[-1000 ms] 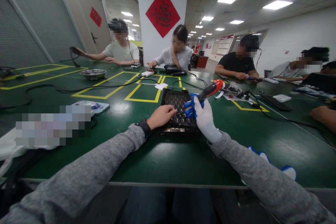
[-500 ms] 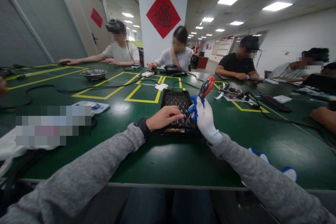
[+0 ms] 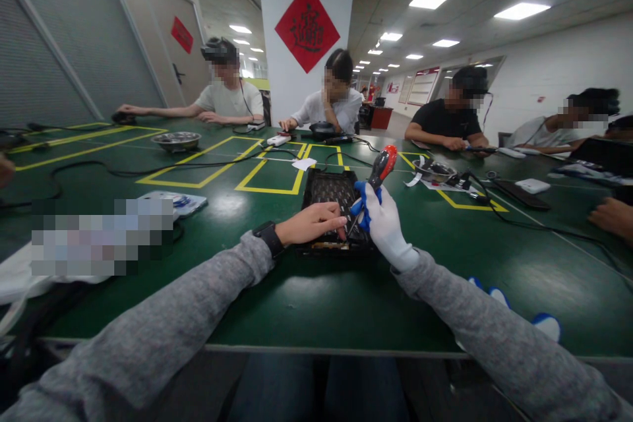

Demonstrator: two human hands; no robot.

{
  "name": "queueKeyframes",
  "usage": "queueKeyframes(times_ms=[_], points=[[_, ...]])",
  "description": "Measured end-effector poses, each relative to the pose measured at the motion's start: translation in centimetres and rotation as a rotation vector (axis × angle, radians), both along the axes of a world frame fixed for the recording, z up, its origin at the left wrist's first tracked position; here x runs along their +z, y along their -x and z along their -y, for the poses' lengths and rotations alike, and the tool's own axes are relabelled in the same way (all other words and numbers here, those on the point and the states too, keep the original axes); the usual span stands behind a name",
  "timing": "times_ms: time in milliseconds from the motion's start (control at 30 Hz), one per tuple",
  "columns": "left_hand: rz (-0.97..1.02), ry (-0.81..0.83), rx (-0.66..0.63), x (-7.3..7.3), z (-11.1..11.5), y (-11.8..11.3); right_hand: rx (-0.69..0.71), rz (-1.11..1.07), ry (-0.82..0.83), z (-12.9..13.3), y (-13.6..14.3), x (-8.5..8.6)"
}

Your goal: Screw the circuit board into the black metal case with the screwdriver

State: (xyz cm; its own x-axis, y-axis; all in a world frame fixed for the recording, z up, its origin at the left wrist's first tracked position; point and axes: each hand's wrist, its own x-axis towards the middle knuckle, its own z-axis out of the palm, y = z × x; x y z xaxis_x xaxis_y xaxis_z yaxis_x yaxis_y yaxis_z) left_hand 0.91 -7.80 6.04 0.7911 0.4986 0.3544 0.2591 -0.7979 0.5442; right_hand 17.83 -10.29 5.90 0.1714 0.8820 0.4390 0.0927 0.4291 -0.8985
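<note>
A black open case or device [image 3: 329, 188] with a patterned inside lies on the green table in front of me. My left hand [image 3: 316, 221], bare with a black watch at the wrist, rests over its lower part; the fingers are together and partly curled, and what they grip, if anything, is too small to tell. My right hand [image 3: 380, 214], in a white and blue glove, is closed around a red and black screwdriver [image 3: 383, 165]. The handle tilts up to the right, and the shaft points down at the case beside my left fingertips.
Metal bowls [image 3: 177, 140] [image 3: 435, 171] stand at the left and right. Black cables [image 3: 113, 170] cross the table [image 3: 316, 303]. A blurred bag lies at the left, another glove [image 3: 546, 326] near my right forearm. Several people sit around the far side.
The screwdriver and my right hand have shifted slightly to the left, with the handle tilted a little more. My left hand has barely moved.
</note>
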Motion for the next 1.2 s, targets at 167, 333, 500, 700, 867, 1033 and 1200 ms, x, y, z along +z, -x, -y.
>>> queueKeyframes(times_ms=[167,333,500,700,867,1033,1200], points=[[-0.035,0.010,0.021,0.02,-0.04,0.01,0.006,-0.031,0.016,-0.07,-0.01,0.05],[-0.031,0.009,0.021,-0.06,-0.12,0.06,-0.004,-0.045,0.020,-0.19,-0.10,-0.04],[-0.049,0.043,0.058,0.02,-0.02,0.04,0.004,-0.072,0.028,-0.23,-0.20,-0.12],[-0.038,0.036,0.051,0.08,0.03,0.08,0.015,-0.090,0.032,-0.25,-0.17,-0.09],[-0.048,0.036,0.044,0.07,-0.02,0.07,0.017,-0.092,0.043,-0.34,-0.17,-0.06],[-0.059,0.050,0.048,0.08,-0.03,-0.01,0.003,-0.099,0.040,-0.39,-0.10,-0.02],[-0.052,0.018,0.031,0.05,-0.08,0.05,-0.023,-0.075,0.033,-0.36,-0.21,-0.18]])
